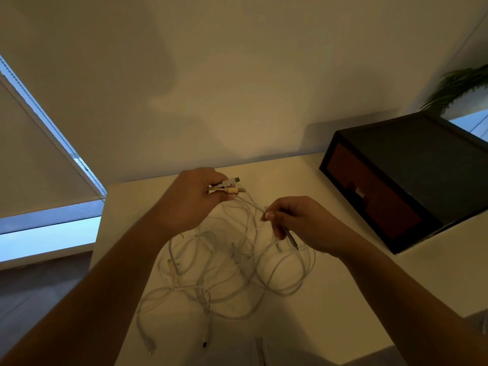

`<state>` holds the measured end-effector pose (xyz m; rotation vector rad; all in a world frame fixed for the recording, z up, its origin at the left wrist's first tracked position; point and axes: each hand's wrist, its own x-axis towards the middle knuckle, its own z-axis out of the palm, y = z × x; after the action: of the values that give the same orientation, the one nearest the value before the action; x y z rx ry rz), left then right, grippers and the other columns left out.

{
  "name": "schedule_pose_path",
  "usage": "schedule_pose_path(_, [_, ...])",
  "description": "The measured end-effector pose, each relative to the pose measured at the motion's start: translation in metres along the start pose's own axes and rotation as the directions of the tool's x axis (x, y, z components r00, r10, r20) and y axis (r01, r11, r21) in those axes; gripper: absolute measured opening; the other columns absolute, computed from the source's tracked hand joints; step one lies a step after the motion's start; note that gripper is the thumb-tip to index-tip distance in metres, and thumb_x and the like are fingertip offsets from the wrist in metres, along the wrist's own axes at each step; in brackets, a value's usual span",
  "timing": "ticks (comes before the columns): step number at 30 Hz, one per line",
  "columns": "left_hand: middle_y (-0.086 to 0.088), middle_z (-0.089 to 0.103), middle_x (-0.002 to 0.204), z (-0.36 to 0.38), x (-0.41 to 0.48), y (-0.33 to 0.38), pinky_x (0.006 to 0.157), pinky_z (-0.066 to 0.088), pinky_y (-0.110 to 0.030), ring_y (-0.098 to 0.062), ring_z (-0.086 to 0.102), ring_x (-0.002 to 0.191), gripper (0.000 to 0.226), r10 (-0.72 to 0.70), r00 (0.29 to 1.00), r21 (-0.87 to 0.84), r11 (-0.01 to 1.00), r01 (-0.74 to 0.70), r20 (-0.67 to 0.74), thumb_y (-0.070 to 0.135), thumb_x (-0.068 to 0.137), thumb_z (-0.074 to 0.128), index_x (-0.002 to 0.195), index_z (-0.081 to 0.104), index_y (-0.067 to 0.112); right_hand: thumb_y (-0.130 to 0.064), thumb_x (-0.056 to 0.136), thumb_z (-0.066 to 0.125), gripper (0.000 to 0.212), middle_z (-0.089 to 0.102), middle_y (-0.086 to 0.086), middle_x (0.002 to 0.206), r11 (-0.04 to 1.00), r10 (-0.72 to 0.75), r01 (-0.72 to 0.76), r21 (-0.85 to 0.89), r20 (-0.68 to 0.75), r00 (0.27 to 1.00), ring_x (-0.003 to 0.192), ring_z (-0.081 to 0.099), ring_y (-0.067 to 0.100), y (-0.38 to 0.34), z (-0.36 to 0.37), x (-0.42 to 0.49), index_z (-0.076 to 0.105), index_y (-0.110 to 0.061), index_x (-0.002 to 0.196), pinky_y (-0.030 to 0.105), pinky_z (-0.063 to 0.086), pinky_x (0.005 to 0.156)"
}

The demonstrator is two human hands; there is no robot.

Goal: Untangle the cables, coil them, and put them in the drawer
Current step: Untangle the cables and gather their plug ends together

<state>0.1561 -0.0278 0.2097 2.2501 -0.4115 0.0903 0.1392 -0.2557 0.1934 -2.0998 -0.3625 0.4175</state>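
Note:
A tangle of white cables (227, 268) lies on the pale table (330, 326) and hangs up toward both hands. My left hand (192, 199) grips a bunch of cable ends, with two plugs (231, 184) sticking out to the right of its fingers. My right hand (295, 223) pinches one white cable between thumb and forefinger, and a thin grey plug end pokes out below its fingers. Both hands are lifted above the heap. The dark box with the brown drawer front (369, 199) stands at the right, its drawer closed.
The table's left edge (100, 247) drops to a dark floor beside a window with a blind (34, 159). A wall runs behind the table. A green plant (456, 85) shows at the far right above the box.

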Motion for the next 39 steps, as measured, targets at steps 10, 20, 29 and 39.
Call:
schedule_pose_path(10, [0.018,0.049,0.076,0.010,-0.001,0.011,0.058,0.032,-0.022,-0.001,0.050,0.069,0.011,0.199,0.980,0.231,0.952,-0.201,0.030,0.023,0.088,0.067,0.096,0.075,0.024,-0.042,0.087,0.063,0.031,0.065,-0.004,0.064,0.965,0.247,-0.238,-0.106,0.084,0.965,0.058,0.057,0.007,0.009,0.015,0.011,0.065,-0.011,0.083,0.022,0.047,0.061])
schedule_pose_path(20, [0.013,0.056,0.077,0.012,-0.002,0.001,0.065,0.043,-0.029,-0.007,0.056,0.072,0.009,0.157,0.987,0.193,0.968,-0.163,0.045,0.024,0.087,0.067,0.091,0.075,0.026,-0.047,0.083,0.065,0.034,0.064,-0.004,0.063,0.947,0.249,-0.251,-0.199,-0.032,0.968,0.059,0.057,0.010,0.022,0.010,0.021,0.061,-0.014,0.075,0.025,0.046,0.059])
schedule_pose_path(29, [0.012,0.042,0.050,-0.027,0.000,-0.004,0.048,0.029,-0.025,-0.006,0.034,0.046,0.030,-0.254,0.942,-0.293,0.938,0.186,-0.217,0.035,0.094,0.053,0.066,0.057,0.027,-0.041,0.086,0.066,0.045,0.053,0.005,0.123,0.749,0.363,-0.354,-0.560,-0.099,0.926,0.104,0.052,0.021,0.081,-0.017,0.002,0.053,-0.021,0.124,0.037,0.048,0.089])
schedule_pose_path(39, [0.004,0.025,0.044,-0.027,0.000,0.032,0.042,0.020,-0.021,-0.009,0.022,0.039,0.049,-0.312,0.950,-0.775,0.606,0.182,-0.021,0.027,0.092,0.055,0.049,0.031,0.019,-0.050,0.075,0.073,0.082,0.040,-0.007,0.133,0.919,-0.319,0.335,-0.207,0.110,0.941,0.107,0.042,0.003,-0.018,0.067,0.034,0.034,-0.028,0.144,0.010,0.038,0.087])
